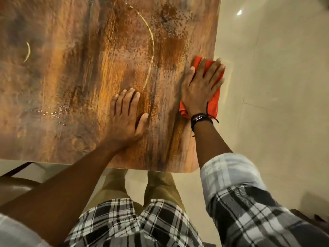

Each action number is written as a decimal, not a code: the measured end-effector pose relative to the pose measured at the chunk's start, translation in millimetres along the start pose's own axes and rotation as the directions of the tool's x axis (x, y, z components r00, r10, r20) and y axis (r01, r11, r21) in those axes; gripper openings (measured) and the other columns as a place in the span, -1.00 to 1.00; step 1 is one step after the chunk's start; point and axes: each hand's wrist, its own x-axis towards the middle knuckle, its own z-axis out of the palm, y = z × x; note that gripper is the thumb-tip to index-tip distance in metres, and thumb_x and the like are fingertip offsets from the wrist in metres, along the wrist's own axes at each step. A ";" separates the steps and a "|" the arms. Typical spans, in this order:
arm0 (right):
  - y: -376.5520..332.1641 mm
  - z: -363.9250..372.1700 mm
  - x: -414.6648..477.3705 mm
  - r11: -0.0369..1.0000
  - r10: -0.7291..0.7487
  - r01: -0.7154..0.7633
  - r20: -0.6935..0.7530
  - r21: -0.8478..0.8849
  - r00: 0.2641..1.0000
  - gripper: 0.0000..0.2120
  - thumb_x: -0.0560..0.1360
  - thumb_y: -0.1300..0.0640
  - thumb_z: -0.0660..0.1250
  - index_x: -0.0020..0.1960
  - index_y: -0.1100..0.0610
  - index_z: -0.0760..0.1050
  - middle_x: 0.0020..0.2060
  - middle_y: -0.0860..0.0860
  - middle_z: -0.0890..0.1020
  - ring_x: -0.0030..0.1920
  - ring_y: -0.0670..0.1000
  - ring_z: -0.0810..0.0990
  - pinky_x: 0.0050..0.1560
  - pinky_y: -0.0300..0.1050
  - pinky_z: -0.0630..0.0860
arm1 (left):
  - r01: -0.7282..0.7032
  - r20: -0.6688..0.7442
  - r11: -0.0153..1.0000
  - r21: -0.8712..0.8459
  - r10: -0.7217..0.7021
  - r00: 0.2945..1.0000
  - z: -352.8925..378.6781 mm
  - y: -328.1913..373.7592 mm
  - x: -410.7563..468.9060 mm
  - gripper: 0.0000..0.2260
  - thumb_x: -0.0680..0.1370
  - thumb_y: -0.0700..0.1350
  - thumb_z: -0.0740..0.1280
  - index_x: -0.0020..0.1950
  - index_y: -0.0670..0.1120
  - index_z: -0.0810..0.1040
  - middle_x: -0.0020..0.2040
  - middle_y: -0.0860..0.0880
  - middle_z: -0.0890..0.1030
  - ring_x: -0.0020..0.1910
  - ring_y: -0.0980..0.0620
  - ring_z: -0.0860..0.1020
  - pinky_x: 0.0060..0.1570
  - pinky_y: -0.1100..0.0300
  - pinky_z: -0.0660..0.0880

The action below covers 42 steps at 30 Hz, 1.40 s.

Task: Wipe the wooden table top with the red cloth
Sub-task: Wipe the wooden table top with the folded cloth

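The wooden table top [74, 82] fills the upper left of the head view, glossy brown with streaks and fine droplets. A red cloth [214, 102] lies flat at the table's right edge. My right hand [201, 86] presses on it with straight, spread fingers, covering most of the cloth. My left hand [124, 118] rests flat on the bare wood near the front edge, fingers straight, holding nothing.
The table's front edge [89, 163] runs just ahead of my legs, and its right edge [216, 41] borders a pale tiled floor [276, 86]. A dark chair [16, 184] sits at the lower left under the table edge.
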 end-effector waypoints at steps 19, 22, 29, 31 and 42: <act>35.8 -15.7 -203.2 0.924 -0.363 0.379 0.209 -0.041 0.908 -0.43 0.69 -0.11 -0.18 0.65 0.08 -0.02 0.63 0.10 -0.02 0.63 0.11 -0.10 0.56 0.33 -0.06 | 0.033 0.042 0.988 -0.149 -0.027 0.999 -3.2 -3.4 -4.8 -0.51 0.66 0.03 0.00 0.55 -0.16 0.24 0.58 -0.16 0.20 0.59 -0.11 0.08 0.56 -0.10 -0.06; 11.0 -5.7 -135.9 0.954 -0.279 0.286 0.085 -0.088 0.956 -0.45 0.69 -0.08 -0.10 0.64 0.08 0.05 0.63 0.11 0.06 0.63 0.12 -0.02 0.56 0.31 -0.07 | 0.025 0.036 0.988 -0.151 -0.020 0.999 -3.2 -3.5 -5.2 -0.52 0.66 0.00 0.01 0.54 -0.17 0.25 0.57 -0.17 0.21 0.59 -0.11 0.09 0.56 -0.12 -0.04; -32.0 7.9 -2.1 0.986 -0.149 0.152 0.041 -0.073 0.988 -0.45 0.68 -0.07 -0.14 0.64 0.05 0.01 0.63 0.08 0.03 0.63 0.11 -0.05 0.57 0.26 -0.18 | 0.016 0.000 0.987 -0.157 -0.016 1.000 -2.7 -6.0 -5.2 -0.54 0.66 -0.03 0.03 0.51 -0.19 0.31 0.55 -0.17 0.27 0.57 -0.14 0.14 0.54 -0.15 0.03; -37.2 10.5 3.5 0.986 -0.134 0.136 0.028 -0.093 0.991 -0.45 0.68 -0.07 -0.15 0.65 0.04 0.00 0.63 0.07 0.03 0.63 0.10 -0.05 0.57 0.26 -0.18 | 0.015 -0.006 0.987 -0.159 -0.016 1.000 -1.6 -8.4 -4.5 -0.55 0.66 -0.05 0.03 0.51 -0.18 0.31 0.55 -0.17 0.28 0.56 -0.13 0.15 0.54 -0.16 0.05; -22.4 0.0 -213.0 0.926 -0.378 0.376 0.131 0.038 0.917 -0.47 0.69 -0.06 0.00 0.63 0.01 0.07 0.63 0.03 0.07 0.63 0.04 -0.03 0.58 0.28 -0.07 | 0.056 -0.073 0.922 -0.383 -0.091 0.993 -3.7 -8.7 -5.2 -0.53 0.68 -0.05 -0.04 0.52 -0.23 0.29 0.51 -0.16 0.35 0.54 -0.07 0.23 0.56 -0.02 0.05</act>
